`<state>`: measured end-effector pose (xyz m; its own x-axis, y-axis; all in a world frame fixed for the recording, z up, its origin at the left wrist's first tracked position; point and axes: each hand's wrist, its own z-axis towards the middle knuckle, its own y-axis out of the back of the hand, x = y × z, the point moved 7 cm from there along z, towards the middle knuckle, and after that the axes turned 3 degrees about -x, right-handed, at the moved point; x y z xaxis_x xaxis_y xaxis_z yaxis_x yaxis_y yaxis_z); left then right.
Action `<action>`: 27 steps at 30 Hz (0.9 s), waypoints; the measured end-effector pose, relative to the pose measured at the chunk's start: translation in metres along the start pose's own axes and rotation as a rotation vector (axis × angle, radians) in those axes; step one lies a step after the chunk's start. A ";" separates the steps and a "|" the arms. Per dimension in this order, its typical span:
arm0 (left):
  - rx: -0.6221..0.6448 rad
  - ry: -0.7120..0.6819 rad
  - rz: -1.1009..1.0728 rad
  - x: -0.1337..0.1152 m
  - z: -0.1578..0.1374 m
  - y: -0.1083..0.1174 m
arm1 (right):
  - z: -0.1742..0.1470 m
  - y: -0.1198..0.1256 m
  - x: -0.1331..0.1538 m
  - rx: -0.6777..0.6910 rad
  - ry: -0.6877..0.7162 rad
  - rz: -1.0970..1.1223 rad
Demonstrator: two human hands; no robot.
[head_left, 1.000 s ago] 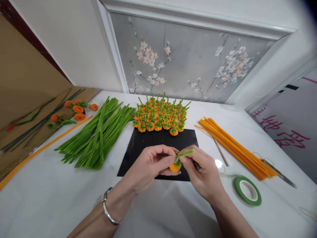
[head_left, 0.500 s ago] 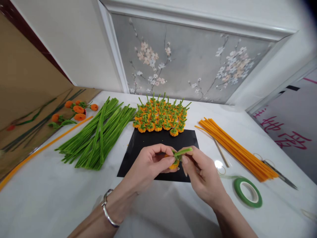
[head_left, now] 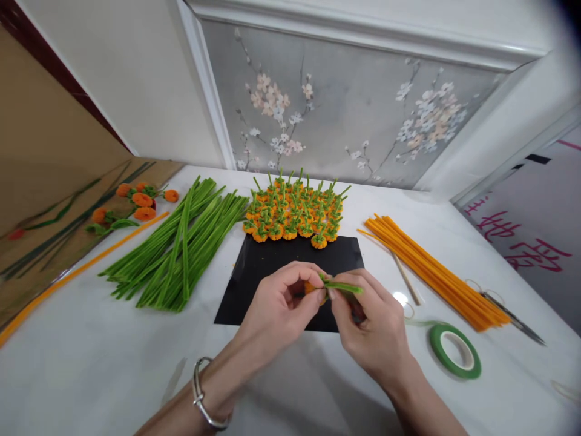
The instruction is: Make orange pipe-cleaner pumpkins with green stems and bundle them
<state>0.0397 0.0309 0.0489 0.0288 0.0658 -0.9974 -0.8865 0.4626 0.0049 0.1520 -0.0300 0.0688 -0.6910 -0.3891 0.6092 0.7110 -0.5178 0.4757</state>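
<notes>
Over a black mat [head_left: 254, 272], my left hand [head_left: 284, 300] pinches a small orange pipe-cleaner flower [head_left: 310, 287], mostly hidden behind the fingers. My right hand [head_left: 370, 318] closes thumb and forefinger on the green pipe-cleaner stem [head_left: 347, 287] at the flower's green base. The stem's free end points right, past the right fingertips. Both hands' fingertips almost meet at the base. Behind the mat stand rows of finished-looking orange flowers [head_left: 290, 212] with green stems upright; one flower [head_left: 318, 241] sits slightly forward on the mat's back edge.
Green pipe cleaners [head_left: 177, 248] lie heaped at left, beside orange blooms [head_left: 143, 200] on brown paper. At right are a bundle of orange pipe cleaners [head_left: 431, 272], a thin stick [head_left: 406, 278], scissors [head_left: 512, 318] and a roll of green tape [head_left: 474, 363]. A panelled wall rises behind.
The flower has turned in my fingers, its orange part now more hidden. The green stem has swung from slanting up to slanting slightly down rightward. My right hand has shifted a little right.
</notes>
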 end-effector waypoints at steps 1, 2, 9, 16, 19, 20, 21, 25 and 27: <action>-0.009 -0.025 0.033 -0.001 -0.002 0.000 | -0.001 0.001 0.000 -0.017 -0.004 -0.008; -0.012 -0.052 0.062 -0.002 -0.003 0.000 | -0.001 0.002 0.000 -0.031 -0.009 -0.015; 0.026 -0.113 0.100 -0.003 -0.010 -0.002 | -0.003 0.006 -0.001 -0.089 -0.025 -0.055; 0.050 -0.308 0.361 -0.013 -0.006 -0.002 | -0.004 0.003 -0.001 -0.092 0.025 -0.083; 0.024 -0.387 0.450 -0.018 -0.006 0.000 | -0.004 0.002 0.002 -0.095 0.069 -0.118; 0.018 -0.408 0.474 -0.020 -0.007 0.000 | -0.004 0.001 0.002 -0.091 0.077 -0.122; 0.015 -0.426 0.490 -0.021 -0.007 0.000 | -0.004 0.000 0.003 -0.087 0.081 -0.120; -0.013 -0.451 0.502 -0.022 -0.008 -0.001 | -0.004 -0.002 0.003 -0.088 0.044 -0.099; -0.060 -0.436 0.485 -0.021 -0.008 -0.001 | -0.004 -0.002 0.003 -0.096 0.010 -0.085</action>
<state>0.0360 0.0217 0.0688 -0.2070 0.6131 -0.7624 -0.8702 0.2407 0.4299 0.1477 -0.0326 0.0672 -0.7499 -0.3479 0.5627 0.6344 -0.6194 0.4624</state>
